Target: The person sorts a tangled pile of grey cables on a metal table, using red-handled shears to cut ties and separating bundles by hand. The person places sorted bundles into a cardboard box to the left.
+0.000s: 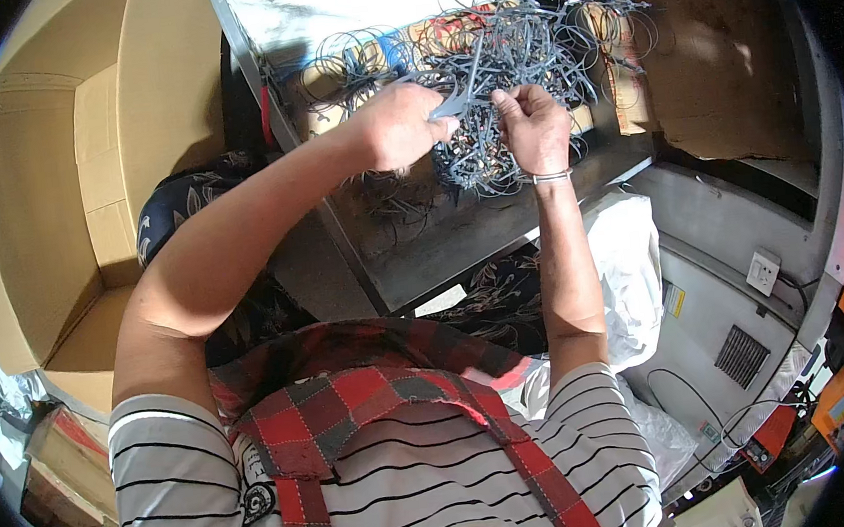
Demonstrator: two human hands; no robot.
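My left hand is closed around grey cable-like pieces, which poke out past its thumb; their exact form is blurred. Just to the right, my right hand pinches the end of a thin grey cable between thumb and fingertips. A metal bangle circles that wrist. Beneath and beyond both hands spreads a tangled heap of thin grey cables, many curled in loops. Short, coppery-looking ends show at the near part of the heap, between my hands.
A large cardboard box gapes at the left. The heap lies on a dark metal worktop with a raised edge. Cardboard covers the right side. White plastic bags hang by my right arm, near a grey machine panel with a socket.
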